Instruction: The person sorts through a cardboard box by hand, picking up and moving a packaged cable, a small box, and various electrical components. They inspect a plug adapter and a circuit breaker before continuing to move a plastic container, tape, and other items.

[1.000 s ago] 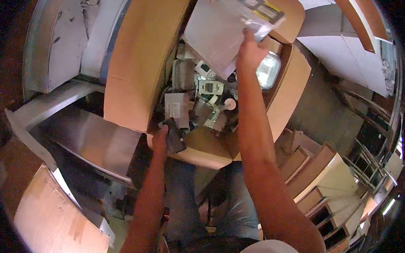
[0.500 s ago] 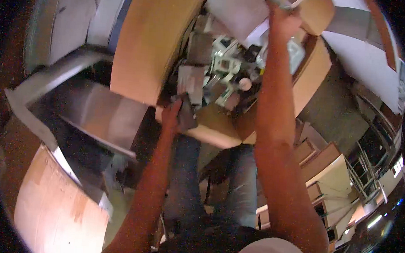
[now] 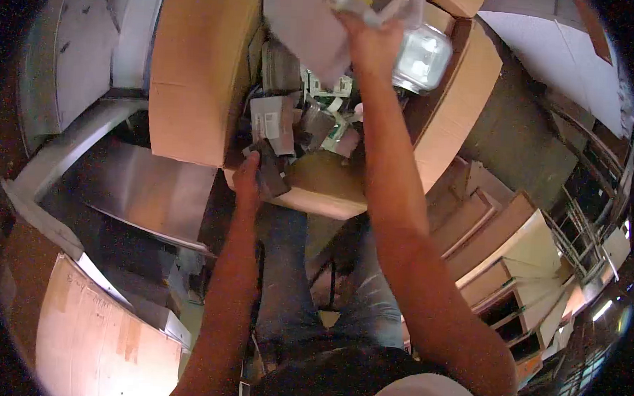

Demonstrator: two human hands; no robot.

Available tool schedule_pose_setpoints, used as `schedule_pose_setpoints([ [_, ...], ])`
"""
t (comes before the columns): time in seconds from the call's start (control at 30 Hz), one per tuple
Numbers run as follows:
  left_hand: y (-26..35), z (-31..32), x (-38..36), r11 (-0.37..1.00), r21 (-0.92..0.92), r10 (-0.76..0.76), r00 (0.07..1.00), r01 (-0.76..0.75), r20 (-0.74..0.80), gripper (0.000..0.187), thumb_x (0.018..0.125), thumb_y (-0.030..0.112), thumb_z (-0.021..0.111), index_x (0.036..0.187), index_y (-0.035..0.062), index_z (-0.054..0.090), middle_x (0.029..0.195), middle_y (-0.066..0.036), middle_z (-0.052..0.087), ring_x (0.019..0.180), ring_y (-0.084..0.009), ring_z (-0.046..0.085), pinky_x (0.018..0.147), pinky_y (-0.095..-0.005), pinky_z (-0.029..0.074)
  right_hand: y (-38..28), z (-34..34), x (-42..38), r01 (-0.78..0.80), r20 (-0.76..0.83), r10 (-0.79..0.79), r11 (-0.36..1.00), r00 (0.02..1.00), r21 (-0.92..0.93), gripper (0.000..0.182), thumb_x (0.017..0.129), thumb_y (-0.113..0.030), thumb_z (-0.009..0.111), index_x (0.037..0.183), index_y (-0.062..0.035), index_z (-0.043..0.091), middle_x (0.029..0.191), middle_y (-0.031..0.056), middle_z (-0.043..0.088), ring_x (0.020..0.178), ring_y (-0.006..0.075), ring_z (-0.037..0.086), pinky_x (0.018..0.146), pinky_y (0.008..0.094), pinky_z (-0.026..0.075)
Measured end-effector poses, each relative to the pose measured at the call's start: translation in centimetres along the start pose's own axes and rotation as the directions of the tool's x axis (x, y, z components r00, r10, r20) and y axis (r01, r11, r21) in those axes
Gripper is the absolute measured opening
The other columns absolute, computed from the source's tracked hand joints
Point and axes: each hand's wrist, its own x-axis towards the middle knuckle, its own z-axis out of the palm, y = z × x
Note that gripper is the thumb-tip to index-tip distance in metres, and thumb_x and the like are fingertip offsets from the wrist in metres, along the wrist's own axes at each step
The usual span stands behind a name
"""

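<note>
My left hand (image 3: 246,177) is closed around a dark, flat, rectangular object (image 3: 273,173) at the near edge of a large open cardboard box (image 3: 317,202). Stretched over the far part of the box, my right hand (image 3: 372,41) grips a clear plastic package (image 3: 368,3) with some yellow on it, partly cut off by the top of the view. Beside that hand lies a clear square container (image 3: 423,60). Inside the box, a pale labelled packet (image 3: 272,124) rests near my left hand among several small mixed items. A greyish sheet (image 3: 306,31) covers some of them.
A tall box flap (image 3: 199,72) stands at the left, and another flap (image 3: 459,101) leans out at the right. Several smaller cardboard boxes (image 3: 492,241) sit at the lower right. A metal-looking panel (image 3: 147,190) and a closed carton (image 3: 99,330) are on the left.
My right hand has moved left across the box with the plastic package. The greyish sheet now covers more of the contents, and the clear container is more exposed. My left hand keeps its hold.
</note>
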Motion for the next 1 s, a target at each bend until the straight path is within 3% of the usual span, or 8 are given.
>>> schedule_pose_setpoints([
  [0.27, 1.7, 1.3, -1.0, 0.93, 0.209, 0.302, 0.953, -0.301, 0.027, 0.051, 0.087, 0.04, 0.064, 0.115, -0.003, 0.061, 0.104, -0.008, 0.063, 0.093, -0.019, 0.057, 0.083, -0.0342, 0.046, 1.2, -9.7, -6.6, -0.412, 0.143, 0.387, 0.833, 0.911, 0.37, 0.038, 0.065, -0.006, 0.069, 0.1, 0.0046, 0.059, 0.093, 0.0104, 0.065, 0.084, 0.0217, 0.062, 0.075, 0.0334, 0.05],
  [0.3, 2.0, 0.8, -0.9, 0.936, 0.335, 0.135, 0.989, -0.106, -0.067, 0.053, 0.087, 0.04, 0.064, 0.117, -0.0034, 0.06, 0.106, -0.008, 0.062, 0.093, -0.0198, 0.056, 0.085, -0.0342, 0.045, 1.6, -11.2, -7.2, -0.461, 0.139, 0.45, 0.764, 0.882, 0.452, 0.037, 0.063, -0.002, 0.069, 0.098, 0.0049, 0.06, 0.09, 0.0111, 0.066, 0.078, 0.0228, 0.063, 0.07, 0.0332, 0.051],
  [0.37, 2.2, 1.6, -1.1, 0.887, 0.452, -0.026, 0.989, 0.091, -0.147, 0.055, 0.087, 0.041, 0.063, 0.118, -0.0039, 0.06, 0.108, -0.008, 0.061, 0.094, -0.0206, 0.055, 0.087, -0.0343, 0.044, 2.5, -13.9, -8.8, -0.468, 0.133, 0.46, 0.767, 0.878, 0.438, 0.038, 0.063, -0.003, 0.067, 0.099, 0.0046, 0.06, 0.09, 0.0107, 0.066, 0.078, 0.0234, 0.064, 0.069, 0.0331, 0.051],
  [0.47, 2.1, 2.5, -1.3, 0.955, 0.272, 0.153, 0.984, -0.122, -0.095, 0.057, 0.085, 0.044, 0.064, 0.118, -0.0024, 0.06, 0.109, -0.009, 0.06, 0.098, -0.0204, 0.054, 0.087, -0.0341, 0.043, 6.1, -19.0, -11.8, -0.556, 0.152, 0.54, 0.755, 0.828, 0.348, 0.041, 0.063, -0.005, 0.065, 0.103, 0.0042, 0.06, 0.091, 0.0108, 0.066, 0.08, 0.0241, 0.065, 0.07, 0.033, 0.052],
  [0.8, 0.1, 0.6, 0.4, 0.735, 0.599, 0.322, 0.941, -0.316, 0.101, 0.046, 0.088, 0.046, 0.06, 0.108, 0.0049, 0.063, 0.104, -0.008, 0.061, 0.098, -0.0212, 0.055, 0.086, -0.0368, 0.043, 0.5, -24.2, -13.3, -0.569, 0.251, 0.529, 0.813, 0.811, 0.123, 0.028, 0.072, -0.015, 0.062, 0.096, 0.0001, 0.067, 0.095, 0.0112, 0.067, 0.08, 0.0194, 0.064, 0.073, 0.033, 0.051],
  [0.83, 0.3, 0.6, -0.5, 0.927, 0.334, 0.137, 0.983, -0.171, 0.124, 0.045, 0.089, 0.045, 0.059, 0.111, 0.0061, 0.061, 0.103, -0.008, 0.062, 0.096, -0.0209, 0.056, 0.085, -0.0367, 0.044, 4.5, -24.8, -13.9, -0.582, 0.271, 0.531, 0.797, 0.803, 0.161, 0.025, 0.074, -0.018, 0.062, 0.094, -0.0033, 0.069, 0.091, 0.0091, 0.067, 0.081, 0.0179, 0.062, 0.073, 0.0319, 0.049],
  [0.9, 1.4, 2.6, -5.4, 0.976, 0.191, -0.134, 0.977, 0.102, 0.164, 0.045, 0.09, 0.043, 0.058, 0.116, 0.0063, 0.058, 0.103, -0.009, 0.062, 0.093, -0.0204, 0.057, 0.083, -0.0363, 0.046, 3.2, -25.9, -14.2, 0.212, 0.337, -0.047, 0.855, 0.94, -0.473, 0.019, 0.078, -0.016, 0.06, 0.09, -0.0056, 0.07, 0.088, 0.0095, 0.067, 0.083, 0.0203, 0.059, 0.079, 0.0334, 0.047],
  [1.0, 2.7, 3.2, -10.9, 0.914, 0.372, -0.257, 0.94, 0.161, 0.225, 0.045, 0.091, 0.041, 0.058, 0.117, 0.0048, 0.056, 0.102, -0.009, 0.062, 0.09, -0.0196, 0.059, 0.079, -0.0353, 0.048, -2.9, -29.2, -14.2, -0.362, 0.124, 0.37, 0.928, 0.92, -0.083, 0.021, 0.076, -0.013, 0.058, 0.092, -0.0123, 0.071, 0.092, 0.012, 0.068, 0.092, 0.031, 0.056, 0.087, 0.0384, 0.044],
])
